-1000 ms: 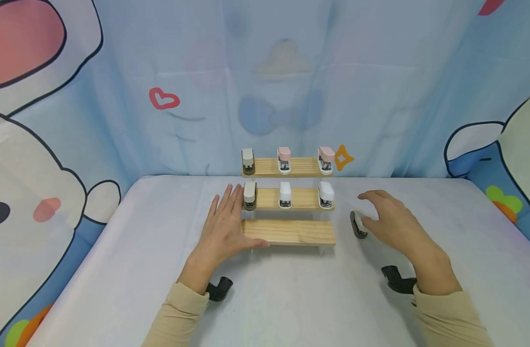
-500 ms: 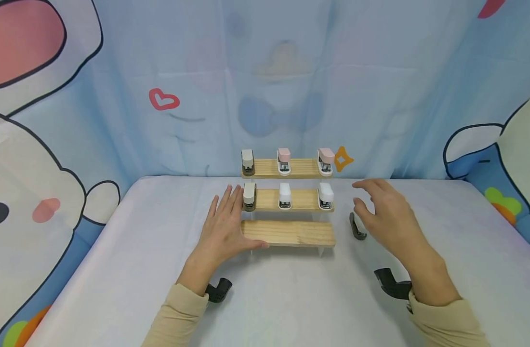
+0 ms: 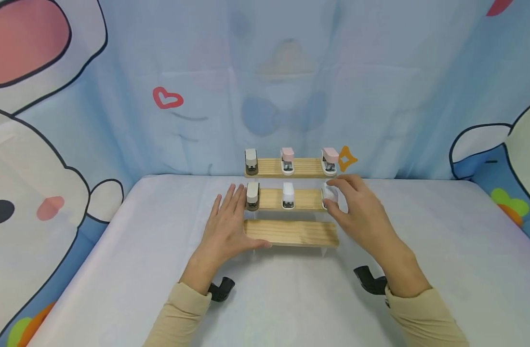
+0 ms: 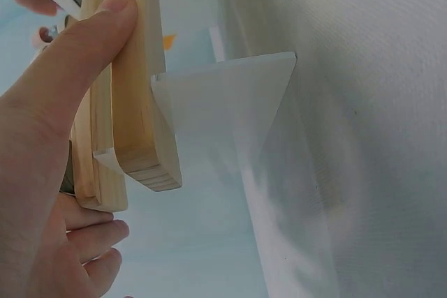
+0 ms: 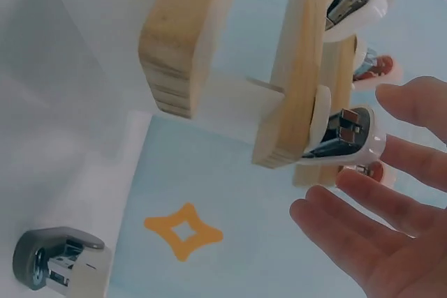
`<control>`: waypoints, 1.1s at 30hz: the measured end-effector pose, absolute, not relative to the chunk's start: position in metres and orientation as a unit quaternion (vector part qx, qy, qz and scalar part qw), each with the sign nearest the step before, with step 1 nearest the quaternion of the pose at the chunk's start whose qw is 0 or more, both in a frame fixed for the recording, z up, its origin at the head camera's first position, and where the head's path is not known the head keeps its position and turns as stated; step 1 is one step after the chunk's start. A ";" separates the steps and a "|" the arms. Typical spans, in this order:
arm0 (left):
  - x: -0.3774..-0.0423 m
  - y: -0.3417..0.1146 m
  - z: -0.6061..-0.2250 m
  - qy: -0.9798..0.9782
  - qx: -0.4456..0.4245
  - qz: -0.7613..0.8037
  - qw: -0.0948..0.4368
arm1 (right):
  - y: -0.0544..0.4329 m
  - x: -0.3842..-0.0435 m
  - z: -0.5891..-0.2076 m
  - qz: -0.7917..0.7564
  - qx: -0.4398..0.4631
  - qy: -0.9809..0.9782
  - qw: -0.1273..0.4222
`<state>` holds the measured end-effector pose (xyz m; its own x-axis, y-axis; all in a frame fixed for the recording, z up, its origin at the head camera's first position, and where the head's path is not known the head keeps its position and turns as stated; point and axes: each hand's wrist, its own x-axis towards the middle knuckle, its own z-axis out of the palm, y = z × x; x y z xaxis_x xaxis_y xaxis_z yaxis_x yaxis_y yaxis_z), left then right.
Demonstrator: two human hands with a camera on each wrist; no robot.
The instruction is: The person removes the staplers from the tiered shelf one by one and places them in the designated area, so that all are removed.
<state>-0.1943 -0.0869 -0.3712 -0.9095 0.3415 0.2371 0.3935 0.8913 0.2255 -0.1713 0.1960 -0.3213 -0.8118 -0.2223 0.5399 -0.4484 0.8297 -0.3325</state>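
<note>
A three-tier wooden shelf rack (image 3: 291, 233) with clear supports stands on the white table. My left hand (image 3: 223, 229) lies along its left side, fingers extended forward, thumb on the lowest board's front edge. My right hand (image 3: 362, 212) is at the right end of the middle board, thumb and forefinger on either side of a white stapler (image 3: 330, 193). In the right wrist view the fingers are spread, with the forefinger right at that stapler (image 5: 360, 134). A white stapler (image 3: 288, 195) and a grey-and-white stapler (image 3: 252, 195) share this board.
Two pink staplers (image 3: 287, 160) (image 3: 329, 161) and a grey-and-white stapler (image 3: 250, 161) stand on the top board. Another dark grey-and-white stapler (image 5: 59, 259) lies on the table right of the rack, hidden by my right hand in the head view. A cartoon curtain (image 3: 204, 58) hangs behind.
My right hand has left the loose stapler on the table and moved left to the white stapler on the middle board. My left hand stays at the rack.
</note>
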 end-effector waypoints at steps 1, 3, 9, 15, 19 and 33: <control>-0.194 -0.087 -0.371 -0.968 -0.190 -0.136 0.096 | 0.195 -0.172 -0.323 0.227 0.183 -0.924 0.248; -0.195 -0.087 -0.372 -0.968 -0.187 -0.137 0.093 | 0.193 -0.175 -0.327 0.223 0.186 -0.924 0.250; -0.194 -0.085 -0.370 -0.971 -0.179 -0.136 0.079 | 0.192 -0.178 -0.334 0.201 0.187 -0.934 0.231; -0.194 -0.086 -0.369 -0.971 -0.182 -0.133 0.080 | 0.192 -0.181 -0.339 0.202 0.188 -0.935 0.225; -0.193 -0.086 -0.369 -0.971 -0.184 -0.133 0.081 | 0.193 -0.180 -0.340 0.210 0.191 -0.932 0.226; -0.192 -0.086 -0.370 -0.970 -0.186 -0.134 0.087 | 0.196 -0.175 -0.335 0.220 0.182 -0.933 0.220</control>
<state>-0.1924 -0.0859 -0.3697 -0.9159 0.3368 0.2183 0.3833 0.8952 0.2272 -0.1754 0.1961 -0.3347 -0.8369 -0.2419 0.4910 -0.4361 0.8368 -0.3310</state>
